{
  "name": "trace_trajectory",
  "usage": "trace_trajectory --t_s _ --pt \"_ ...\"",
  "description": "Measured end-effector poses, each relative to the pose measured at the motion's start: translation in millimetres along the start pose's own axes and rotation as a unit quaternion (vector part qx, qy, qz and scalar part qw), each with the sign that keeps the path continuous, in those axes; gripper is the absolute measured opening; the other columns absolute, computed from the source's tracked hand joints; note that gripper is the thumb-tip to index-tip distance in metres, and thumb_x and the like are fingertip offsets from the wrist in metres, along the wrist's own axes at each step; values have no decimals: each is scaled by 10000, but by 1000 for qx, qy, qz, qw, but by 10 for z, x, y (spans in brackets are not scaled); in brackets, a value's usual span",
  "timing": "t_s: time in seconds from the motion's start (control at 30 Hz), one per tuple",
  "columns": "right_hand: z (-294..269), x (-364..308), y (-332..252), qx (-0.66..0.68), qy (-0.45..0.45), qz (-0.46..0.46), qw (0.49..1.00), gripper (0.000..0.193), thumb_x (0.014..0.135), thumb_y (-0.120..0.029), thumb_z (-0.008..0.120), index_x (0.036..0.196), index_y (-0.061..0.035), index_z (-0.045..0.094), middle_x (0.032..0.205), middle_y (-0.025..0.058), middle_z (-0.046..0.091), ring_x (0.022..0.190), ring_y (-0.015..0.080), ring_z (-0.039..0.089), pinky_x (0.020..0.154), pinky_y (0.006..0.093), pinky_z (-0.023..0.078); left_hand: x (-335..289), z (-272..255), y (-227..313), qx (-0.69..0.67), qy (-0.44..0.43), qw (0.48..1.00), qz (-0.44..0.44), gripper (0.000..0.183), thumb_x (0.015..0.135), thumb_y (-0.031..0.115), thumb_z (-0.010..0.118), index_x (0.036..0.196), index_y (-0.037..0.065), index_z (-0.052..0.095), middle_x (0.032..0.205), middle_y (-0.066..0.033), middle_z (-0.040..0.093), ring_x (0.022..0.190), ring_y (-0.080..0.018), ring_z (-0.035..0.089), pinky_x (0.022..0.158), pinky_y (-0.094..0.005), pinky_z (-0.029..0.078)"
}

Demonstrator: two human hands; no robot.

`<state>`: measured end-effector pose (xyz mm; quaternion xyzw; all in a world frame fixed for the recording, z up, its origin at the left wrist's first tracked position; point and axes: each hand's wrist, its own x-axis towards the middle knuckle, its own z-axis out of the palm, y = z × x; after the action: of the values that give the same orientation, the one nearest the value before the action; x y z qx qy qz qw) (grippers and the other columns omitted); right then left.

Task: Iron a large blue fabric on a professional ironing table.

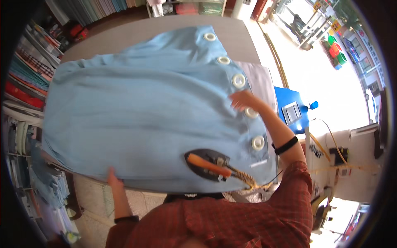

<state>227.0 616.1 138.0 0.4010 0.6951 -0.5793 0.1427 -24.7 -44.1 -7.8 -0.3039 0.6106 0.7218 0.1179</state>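
A light blue curtain (136,115) is spread over a padded table. White ring eyelets (239,81) run down its right edge. My right hand (243,100) is over the curtain beside these eyelets, its fingers stretched out and somewhat blurred, holding nothing that I can see. Down at the near left edge of the cloth is my left hand (113,177); it is small and smeared, so its grip does not show. An iron (206,165) with an orange-brown handle rests on the curtain at the near right, apart from both hands.
A cord (245,177) trails from the iron toward the right. Beyond the table's grey cover (165,24) are shelves of folded cloth. Stacked fabrics (31,78) line the left side. A blue panel (292,110) stands at the right, near a bright doorway.
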Motion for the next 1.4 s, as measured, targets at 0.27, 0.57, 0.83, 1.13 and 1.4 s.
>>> trace_trajectory --t_s 0.27,0.57,0.83,1.13,1.4 --pt "-1859 2376 122 -11 356 -51 933 500 742 -404 722 844 82 666 798 177 660 759 268 634 669 398 499 -259 340 -104 -37 34 998 38 516 882 164 627 1316 -53 450 1300 -168 529 1172 -320 518 1023 -432 408" --pt "-1353 3057 -942 170 153 -78 970 673 713 -380 814 1134 98 597 1047 209 656 935 313 655 821 425 533 -296 219 -177 -28 91 991 95 577 862 157 646 1328 -88 410 1306 -187 516 1172 -333 509 1032 -430 392" --pt "-1377 3125 -1074 145 25 -175 974 429 773 -237 782 1076 29 634 996 152 675 872 243 657 766 402 543 -172 254 -211 -20 119 987 108 618 893 257 636 1348 -80 390 1320 -203 507 1201 -346 493 1052 -451 372" --pt "-2950 2496 -1085 -93 466 -318 821 446 729 -321 760 1012 12 675 963 182 695 903 300 658 828 388 490 -255 400 119 -54 93 993 55 553 927 328 598 1318 -29 440 1277 -166 546 1172 -315 523 1029 -428 406" --pt "-3516 2484 1025 52 564 -99 818 504 768 -421 723 1041 0 675 1010 160 683 917 282 631 850 377 482 -1141 833 180 -35 -83 996 3 493 944 261 571 1347 13 431 1344 -108 522 1232 -283 493 1066 -454 372"
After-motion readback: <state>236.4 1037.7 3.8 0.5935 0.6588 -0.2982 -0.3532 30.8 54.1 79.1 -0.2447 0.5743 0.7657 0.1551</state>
